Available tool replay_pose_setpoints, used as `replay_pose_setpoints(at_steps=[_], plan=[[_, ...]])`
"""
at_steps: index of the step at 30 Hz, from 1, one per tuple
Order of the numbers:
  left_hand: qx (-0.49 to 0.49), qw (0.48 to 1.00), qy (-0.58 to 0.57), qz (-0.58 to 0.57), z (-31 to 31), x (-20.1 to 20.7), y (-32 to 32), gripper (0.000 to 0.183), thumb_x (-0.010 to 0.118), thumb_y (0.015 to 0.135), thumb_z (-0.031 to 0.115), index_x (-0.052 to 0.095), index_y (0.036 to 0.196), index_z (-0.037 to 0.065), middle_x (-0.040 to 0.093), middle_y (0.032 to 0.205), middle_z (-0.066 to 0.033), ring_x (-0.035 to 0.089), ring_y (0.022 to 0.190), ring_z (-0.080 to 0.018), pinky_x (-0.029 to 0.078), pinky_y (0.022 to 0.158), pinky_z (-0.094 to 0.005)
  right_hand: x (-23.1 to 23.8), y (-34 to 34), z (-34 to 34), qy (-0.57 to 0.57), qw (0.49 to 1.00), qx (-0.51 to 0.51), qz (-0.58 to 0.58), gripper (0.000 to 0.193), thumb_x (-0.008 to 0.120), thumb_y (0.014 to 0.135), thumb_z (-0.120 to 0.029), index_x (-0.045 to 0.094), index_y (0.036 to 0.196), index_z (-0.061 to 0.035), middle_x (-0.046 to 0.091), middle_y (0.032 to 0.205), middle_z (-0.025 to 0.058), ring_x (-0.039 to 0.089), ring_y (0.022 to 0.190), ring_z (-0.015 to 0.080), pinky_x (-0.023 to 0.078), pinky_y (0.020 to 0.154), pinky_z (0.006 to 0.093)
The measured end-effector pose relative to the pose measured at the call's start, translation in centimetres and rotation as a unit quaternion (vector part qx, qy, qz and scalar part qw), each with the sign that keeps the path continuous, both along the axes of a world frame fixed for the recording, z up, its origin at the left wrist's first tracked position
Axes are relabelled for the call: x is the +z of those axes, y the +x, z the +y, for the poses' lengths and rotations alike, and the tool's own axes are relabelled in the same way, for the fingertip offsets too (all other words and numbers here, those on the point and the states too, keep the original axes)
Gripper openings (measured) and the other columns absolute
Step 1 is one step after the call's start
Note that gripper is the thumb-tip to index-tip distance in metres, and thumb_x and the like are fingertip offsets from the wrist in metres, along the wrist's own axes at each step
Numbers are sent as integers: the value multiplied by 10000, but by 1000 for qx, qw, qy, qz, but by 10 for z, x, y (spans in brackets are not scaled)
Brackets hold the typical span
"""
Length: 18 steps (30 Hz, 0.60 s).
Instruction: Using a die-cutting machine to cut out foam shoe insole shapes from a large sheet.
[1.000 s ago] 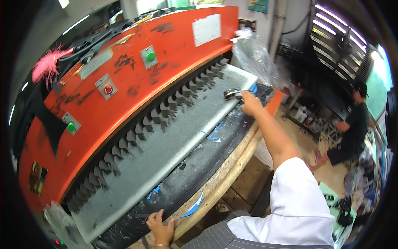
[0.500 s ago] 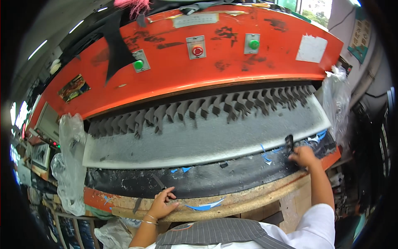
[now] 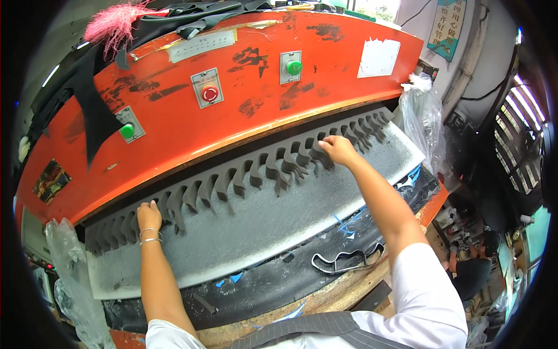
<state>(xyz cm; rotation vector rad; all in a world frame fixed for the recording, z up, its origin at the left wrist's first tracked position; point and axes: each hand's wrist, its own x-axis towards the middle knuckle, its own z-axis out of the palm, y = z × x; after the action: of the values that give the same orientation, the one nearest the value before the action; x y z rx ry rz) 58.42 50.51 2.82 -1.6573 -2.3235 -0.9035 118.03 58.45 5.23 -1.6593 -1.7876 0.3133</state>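
A long dark grey sheet strip (image 3: 239,178) with a row of curved cut-outs along its near edge lies across the back of the grey cutting board (image 3: 244,238). My left hand (image 3: 149,218) is at its left part, fingers closed on the edge. Further right, my right hand (image 3: 339,150) reaches over the board, thumb and fingers pinched on the strip's scalloped edge. The fingertips of both hands are partly hidden. A wavy metal cutting die (image 3: 347,261) rests on the black ledge in front of the board, apart from both hands.
An orange-red press beam (image 3: 168,134) rises behind the board, with green push buttons (image 3: 294,68) and a red stop button (image 3: 210,92). Clear plastic bags (image 3: 419,116) hang at both ends. Blue scraps (image 3: 235,277) litter the ledge. Another person (image 3: 472,270) is at the far right.
My right hand has let go of the cutting die, now lying on the ledge, and moved up to the strip. My left hand has gone from the front edge to the strip. The view has turned.
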Motion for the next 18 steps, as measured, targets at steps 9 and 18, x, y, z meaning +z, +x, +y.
replay_pose_setpoints(at_steps=[9, 18], plan=[[-61, 727, -28, -684, 15, 8, 8, 507, 472, 990, 420, 608, 1148, -42, 674, 1096, -115, 645, 975, -262, 489, 901, -391, -11, -46, 106, -294, 933, -110, 174, 630, 553, 929, -517, 593, 1164, 66, 674, 1096, 194, 677, 929, 289, 518, 821, 506], [-127, 592, -77, -792, 23, 47, 26, 374, 542, 959, 345, 629, 1153, 37, 660, 1179, -86, 610, 1115, -269, 481, 974, -435, -30, -55, 139, -184, 803, -135, 550, 486, 484, 955, -359, 569, 1204, 49, 671, 1108, 199, 658, 989, 313, 523, 872, 445]])
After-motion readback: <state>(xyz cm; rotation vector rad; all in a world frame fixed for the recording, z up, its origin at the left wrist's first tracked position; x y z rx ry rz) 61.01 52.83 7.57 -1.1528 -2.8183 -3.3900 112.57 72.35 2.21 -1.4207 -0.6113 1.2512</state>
